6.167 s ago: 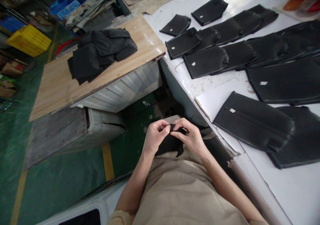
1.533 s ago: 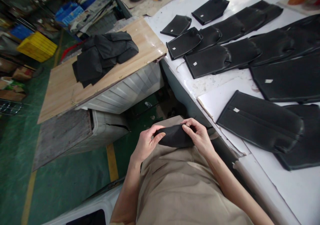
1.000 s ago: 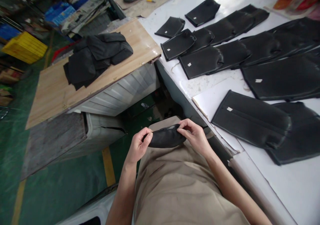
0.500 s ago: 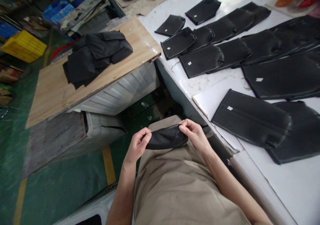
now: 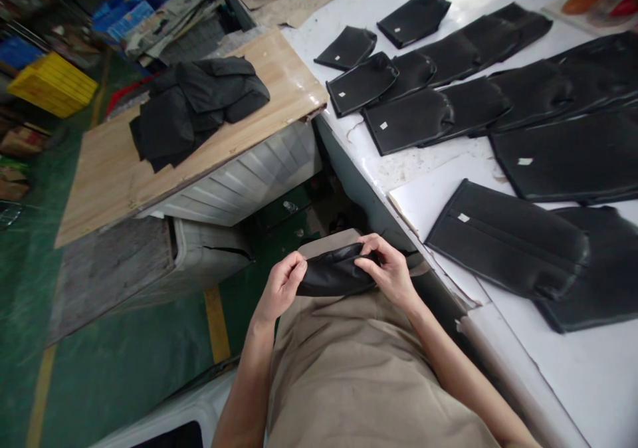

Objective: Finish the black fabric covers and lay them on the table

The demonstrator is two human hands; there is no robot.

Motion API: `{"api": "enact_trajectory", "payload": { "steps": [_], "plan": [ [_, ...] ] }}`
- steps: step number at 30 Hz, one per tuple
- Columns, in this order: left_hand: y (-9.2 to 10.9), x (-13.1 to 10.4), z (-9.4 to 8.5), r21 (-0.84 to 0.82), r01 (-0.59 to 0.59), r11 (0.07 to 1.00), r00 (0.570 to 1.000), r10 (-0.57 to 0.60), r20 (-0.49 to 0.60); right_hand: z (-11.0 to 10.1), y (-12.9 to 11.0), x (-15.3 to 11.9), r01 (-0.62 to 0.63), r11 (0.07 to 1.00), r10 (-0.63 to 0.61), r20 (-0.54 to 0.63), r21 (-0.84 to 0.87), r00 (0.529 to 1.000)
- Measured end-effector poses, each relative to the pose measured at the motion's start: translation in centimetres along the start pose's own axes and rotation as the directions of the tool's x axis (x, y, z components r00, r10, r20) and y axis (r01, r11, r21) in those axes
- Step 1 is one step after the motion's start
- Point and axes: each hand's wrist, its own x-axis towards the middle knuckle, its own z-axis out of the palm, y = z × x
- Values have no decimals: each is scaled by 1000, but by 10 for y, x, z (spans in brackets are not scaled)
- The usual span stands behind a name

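Observation:
Above my lap, a small black leather-like piece is stretched between both hands. My left hand pinches its left end between thumb and fingers. At the right end is my right hand, with the thumb on the near edge and the fingers on the far edge. There the piece gapes a little between thumb and forefinger. Its underside is hidden. On the white table to the right, a larger black piece with a small white sticker overlaps another black piece.
Rows of overlapping black pieces cover much of the white table. A heap of black fabric pieces lies on a wooden board at left. Beyond stand a yellow crate and blue crates on the green floor.
My right thumb and fingers have moved apart at the piece's right end, and its edge now gapes there. The left hand keeps its pinch. The view has shifted slightly.

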Motion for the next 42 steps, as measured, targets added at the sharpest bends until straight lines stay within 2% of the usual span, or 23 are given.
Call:
{"api": "enact_trajectory", "payload": {
  "steps": [6,14,24,33,37,39,42],
  "plan": [
    [-1,0,1,37,-10,999,1000,11,-8,-7,-2,1,2,999,6,144,-52,990],
    [-2,0,2,19,-13,1000,998,12,67,1,4,0,-97,993,97,3,67,995],
    [-4,0,-1,2,13,1000,992,-13,128,6,6,-2,-121,989,123,-22,90,992],
    [-4,2,-14,150,-4,989,983,-24,180,11,5,-3,-122,990,123,-14,77,992],
    [4,5,-26,201,-60,978,987,28,157,13,0,-1,-101,994,102,-6,37,995],
    [13,7,-29,268,-102,958,979,50,196,15,-2,0,-92,996,92,4,3,996],
    [29,11,-22,394,-190,899,963,93,252,21,-5,0,-58,998,59,37,-37,998]
  ]
}}
